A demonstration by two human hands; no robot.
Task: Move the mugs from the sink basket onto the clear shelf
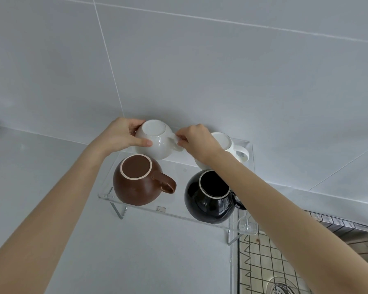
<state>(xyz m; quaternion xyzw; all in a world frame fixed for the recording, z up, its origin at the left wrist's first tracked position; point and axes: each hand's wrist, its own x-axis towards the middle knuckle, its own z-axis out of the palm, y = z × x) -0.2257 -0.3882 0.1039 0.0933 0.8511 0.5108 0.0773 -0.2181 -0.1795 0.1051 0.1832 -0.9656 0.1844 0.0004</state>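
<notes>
Four mugs sit upside down on the clear shelf (pixel 136 205), which stands on the grey bench (pixel 136 251) against the tiled wall (pixel 200 71) in the middle of the frame. Both hands are on the white mug (pixel 155 141) at the back left of the shelf. The left hand (pixel 120 134) wraps its rounded side, thumb lying across the near wall and fingers curled behind the base, so that grip is closed on the mug body. The right hand (pixel 197 143) pinches the mug's handle between thumb and fingertips. Whether this mug rests fully on the shelf or is held just above it cannot be told.

A brown mug (pixel 136 181) stands at the front left, handle pointing right. A black mug (pixel 208 198) stands at the front right, partly crossed by the right forearm. A second white mug (pixel 232 147) is at the back right, behind the right wrist. The wire sink basket (pixel 263 262) shows at the lower right of the frame.
</notes>
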